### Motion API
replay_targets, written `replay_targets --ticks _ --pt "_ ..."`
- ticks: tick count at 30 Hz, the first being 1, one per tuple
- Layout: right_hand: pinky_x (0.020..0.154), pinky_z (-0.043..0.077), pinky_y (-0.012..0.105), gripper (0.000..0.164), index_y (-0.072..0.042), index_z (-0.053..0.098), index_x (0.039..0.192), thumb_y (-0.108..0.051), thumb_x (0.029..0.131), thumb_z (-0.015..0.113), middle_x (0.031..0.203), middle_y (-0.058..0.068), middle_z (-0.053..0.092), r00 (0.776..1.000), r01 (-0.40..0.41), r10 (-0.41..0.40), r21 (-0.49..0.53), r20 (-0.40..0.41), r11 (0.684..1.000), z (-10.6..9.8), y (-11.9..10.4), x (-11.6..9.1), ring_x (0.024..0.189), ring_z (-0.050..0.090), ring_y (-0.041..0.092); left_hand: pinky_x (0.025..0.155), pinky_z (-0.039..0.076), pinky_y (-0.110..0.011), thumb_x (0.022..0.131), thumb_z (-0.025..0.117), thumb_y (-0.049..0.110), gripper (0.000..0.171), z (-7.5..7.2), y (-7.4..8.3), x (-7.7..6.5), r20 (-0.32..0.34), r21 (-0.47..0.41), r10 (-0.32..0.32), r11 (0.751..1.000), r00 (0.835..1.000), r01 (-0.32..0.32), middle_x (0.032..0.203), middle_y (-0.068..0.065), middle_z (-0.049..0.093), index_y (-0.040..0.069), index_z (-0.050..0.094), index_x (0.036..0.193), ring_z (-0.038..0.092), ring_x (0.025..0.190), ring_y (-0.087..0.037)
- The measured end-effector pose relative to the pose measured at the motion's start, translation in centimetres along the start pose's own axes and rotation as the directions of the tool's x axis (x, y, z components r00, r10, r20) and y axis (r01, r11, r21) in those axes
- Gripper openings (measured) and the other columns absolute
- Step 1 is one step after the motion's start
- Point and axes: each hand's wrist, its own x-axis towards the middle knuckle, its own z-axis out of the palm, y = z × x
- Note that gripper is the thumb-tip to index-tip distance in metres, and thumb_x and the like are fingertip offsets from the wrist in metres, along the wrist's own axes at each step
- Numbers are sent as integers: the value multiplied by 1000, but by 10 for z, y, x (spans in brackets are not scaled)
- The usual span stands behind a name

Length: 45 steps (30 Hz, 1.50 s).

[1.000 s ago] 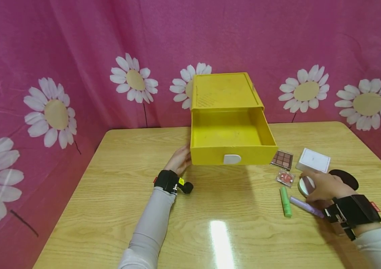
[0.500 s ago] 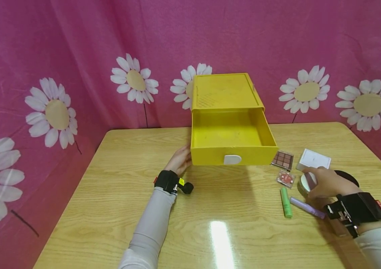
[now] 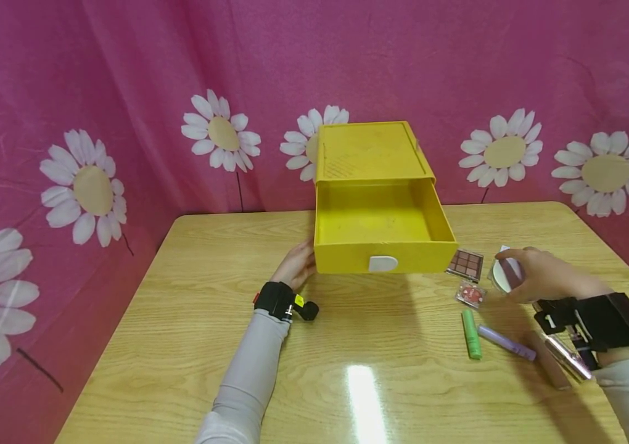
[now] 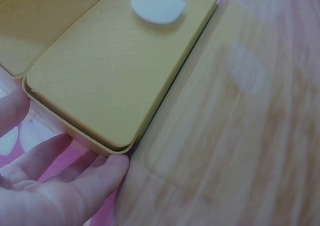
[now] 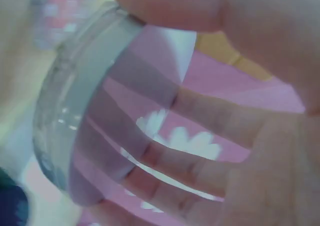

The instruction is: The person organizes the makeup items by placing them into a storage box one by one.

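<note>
A yellow box point(image 3: 372, 148) stands at the back of the table with its drawer point(image 3: 342, 258) pulled out toward me; the part of the drawer floor in view is bare. My left hand point(image 3: 295, 264) rests at the box's left side. In the left wrist view, its fingertips point(image 4: 117, 163) touch the lower corner beside the drawer front. On the right, my right hand point(image 3: 555, 276) grips a round makeup compact point(image 3: 505, 275) by its edge, thumb on one side and fingers on the other. In the right wrist view the compact's point(image 5: 55, 126) shiny face mirrors the fingers.
Near the drawer lie a brown eyeshadow palette point(image 3: 465, 265) and a small red blush case point(image 3: 471, 295). Closer to me are a green tube point(image 3: 472, 336), a purple tube point(image 3: 505, 343), a brownish stick point(image 3: 552, 364) and a silver tube point(image 3: 568, 357). My hand mostly covers a white box.
My right hand has lifted and shifted slightly away from me with the compact, now overlapping the white box and uncovering the silver tube. The left hand has not moved.
</note>
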Motion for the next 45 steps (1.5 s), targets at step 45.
replay_targets --ticks 45 --pt "75 42 33 65 -3 48 128 -11 71 76 101 9 54 833 523 -496 -55 247 851 -128 -205 100 86 48 22 95 39 -39 100 38 19 42 -1 -3 2 14 -19 5 1000 1000 -4 137 -17 42 5 35 140 46 116 -24"
